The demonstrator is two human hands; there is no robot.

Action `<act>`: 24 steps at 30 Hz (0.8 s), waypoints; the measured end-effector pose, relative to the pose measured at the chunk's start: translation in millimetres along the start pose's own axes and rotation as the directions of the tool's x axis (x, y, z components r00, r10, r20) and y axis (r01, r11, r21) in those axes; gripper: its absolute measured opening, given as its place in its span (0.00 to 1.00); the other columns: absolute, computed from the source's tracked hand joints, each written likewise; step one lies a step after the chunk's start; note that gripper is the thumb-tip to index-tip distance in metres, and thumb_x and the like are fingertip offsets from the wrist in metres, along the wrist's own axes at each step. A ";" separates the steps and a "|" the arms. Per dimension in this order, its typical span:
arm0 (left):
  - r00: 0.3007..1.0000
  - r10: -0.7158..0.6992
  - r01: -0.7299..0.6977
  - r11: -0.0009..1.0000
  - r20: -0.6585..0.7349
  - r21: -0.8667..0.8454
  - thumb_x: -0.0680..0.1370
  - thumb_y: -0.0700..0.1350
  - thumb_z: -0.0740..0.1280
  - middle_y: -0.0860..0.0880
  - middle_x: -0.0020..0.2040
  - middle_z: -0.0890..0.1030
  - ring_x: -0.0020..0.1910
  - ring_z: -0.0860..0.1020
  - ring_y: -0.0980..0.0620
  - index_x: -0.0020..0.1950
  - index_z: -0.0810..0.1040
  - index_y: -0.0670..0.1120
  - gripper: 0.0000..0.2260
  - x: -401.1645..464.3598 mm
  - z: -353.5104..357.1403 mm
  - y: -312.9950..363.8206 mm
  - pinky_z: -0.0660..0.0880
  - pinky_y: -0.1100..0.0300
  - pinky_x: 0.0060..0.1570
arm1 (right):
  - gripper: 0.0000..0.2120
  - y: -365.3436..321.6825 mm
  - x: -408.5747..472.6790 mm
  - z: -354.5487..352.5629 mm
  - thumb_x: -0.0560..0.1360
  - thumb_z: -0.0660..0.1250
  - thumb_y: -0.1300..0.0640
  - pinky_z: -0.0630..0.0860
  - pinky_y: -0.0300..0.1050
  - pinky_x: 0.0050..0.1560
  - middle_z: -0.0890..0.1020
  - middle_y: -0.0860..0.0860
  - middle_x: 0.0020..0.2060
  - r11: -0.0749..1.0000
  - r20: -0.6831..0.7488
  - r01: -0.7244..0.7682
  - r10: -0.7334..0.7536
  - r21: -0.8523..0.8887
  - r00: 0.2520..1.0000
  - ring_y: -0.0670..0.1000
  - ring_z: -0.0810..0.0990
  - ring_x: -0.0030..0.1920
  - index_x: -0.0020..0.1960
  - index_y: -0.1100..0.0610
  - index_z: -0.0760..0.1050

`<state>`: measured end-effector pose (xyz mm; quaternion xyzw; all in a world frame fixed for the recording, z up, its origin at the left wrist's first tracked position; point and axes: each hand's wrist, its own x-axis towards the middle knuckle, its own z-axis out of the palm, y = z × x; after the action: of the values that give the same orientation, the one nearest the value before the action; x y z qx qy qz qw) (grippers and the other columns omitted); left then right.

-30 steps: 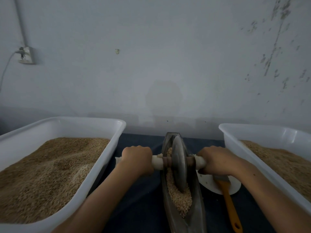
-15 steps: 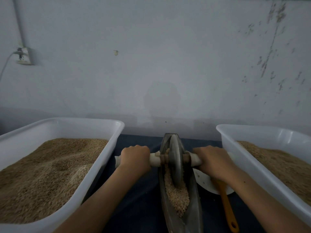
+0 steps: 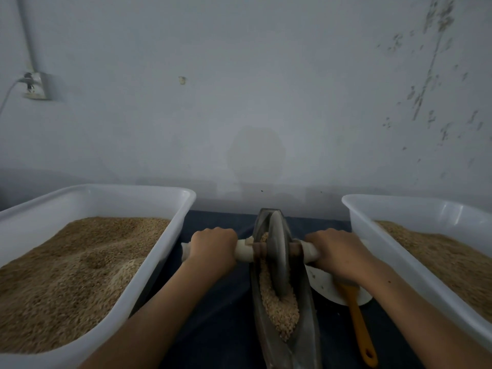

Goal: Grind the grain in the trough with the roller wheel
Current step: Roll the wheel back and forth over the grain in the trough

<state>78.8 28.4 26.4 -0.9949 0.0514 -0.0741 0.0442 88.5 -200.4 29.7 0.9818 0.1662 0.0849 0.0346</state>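
A narrow dark metal trough [image 3: 306, 326] runs away from me at the middle of the table, with pale grain [image 3: 282, 310] heaped in its near half. A grey roller wheel [image 3: 279, 257] stands upright in the trough toward its far end, its rim sunk in the grain. A white axle handle [image 3: 243, 252] sticks out on both sides of the wheel. My left hand [image 3: 213, 245] grips the left end of the handle. My right hand [image 3: 335, 251] grips the right end.
A big white tub [image 3: 170, 235] of brown grain stands on the left, a second white tub [image 3: 386, 235] of grain on the right. A white dish [image 3: 322, 286] with an orange-handled tool [image 3: 362, 331] lies right of the trough. A grey wall closes the back.
Both hands have pushed the wheel away from me along the trough, toward its far end. More of the grain heap behind the wheel now shows.
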 end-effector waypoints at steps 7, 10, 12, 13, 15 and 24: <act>0.998 -0.030 0.031 0.999 -0.049 0.010 0.76 0.50 0.66 0.49 0.51 0.79 0.50 0.77 0.50 0.56 0.75 0.48 0.11 -2.7 1.9 2.0 0.68 0.58 0.44 | 0.07 -1.1 -1.4 3.6 0.76 0.64 0.47 0.67 0.43 0.39 0.80 0.47 0.44 1.000 -0.096 -0.024 0.023 -0.005 0.995 0.50 0.79 0.45 0.42 0.46 0.68; 1.000 -0.015 0.015 1.000 0.016 0.015 0.75 0.50 0.67 0.49 0.51 0.79 0.49 0.77 0.50 0.57 0.75 0.47 0.13 -3.5 -2.2 1.7 0.70 0.58 0.46 | 0.04 1.0 -1.7 -2.7 0.75 0.65 0.48 0.71 0.43 0.40 0.81 0.47 0.44 1.000 0.039 0.004 -0.004 0.006 0.999 0.49 0.79 0.45 0.43 0.46 0.71; 0.998 0.008 -0.009 1.000 0.060 0.019 0.75 0.51 0.67 0.49 0.50 0.79 0.49 0.77 0.51 0.57 0.75 0.47 0.14 -4.8 -5.4 1.0 0.71 0.59 0.46 | 0.05 1.9 -1.1 -7.8 0.73 0.68 0.50 0.76 0.45 0.45 0.82 0.47 0.45 0.999 0.161 -0.001 -0.004 0.032 0.987 0.48 0.80 0.46 0.47 0.47 0.76; 0.997 0.017 -0.019 1.000 0.078 0.022 0.75 0.51 0.67 0.50 0.50 0.79 0.48 0.77 0.51 0.57 0.74 0.47 0.14 -5.6 -7.1 0.7 0.70 0.59 0.46 | 0.08 2.8 -0.7 -9.9 0.72 0.70 0.50 0.77 0.45 0.47 0.82 0.47 0.46 0.999 0.206 -0.009 0.000 0.044 0.978 0.48 0.80 0.46 0.50 0.48 0.77; 0.994 0.027 -0.030 0.999 0.102 0.028 0.74 0.51 0.68 0.50 0.49 0.78 0.47 0.77 0.51 0.57 0.74 0.46 0.15 -6.6 -9.6 0.8 0.70 0.58 0.46 | 0.08 5.5 0.5 -10.9 0.71 0.71 0.50 0.76 0.43 0.46 0.81 0.45 0.44 0.997 0.260 -0.021 0.002 0.070 0.966 0.47 0.79 0.45 0.49 0.48 0.76; 0.997 -0.031 0.034 0.998 -0.074 0.044 0.77 0.46 0.65 0.49 0.52 0.78 0.50 0.77 0.50 0.56 0.74 0.47 0.09 -4.2 -2.7 6.3 0.67 0.58 0.44 | 0.06 2.7 0.9 7.2 0.75 0.64 0.45 0.74 0.45 0.45 0.81 0.47 0.46 0.998 -0.066 -0.041 0.043 0.041 0.997 0.50 0.79 0.47 0.47 0.47 0.74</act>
<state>73.6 22.4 27.9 -0.9910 0.0352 -0.1126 0.0635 91.5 -202.9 23.0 0.9822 0.1483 0.1153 0.0078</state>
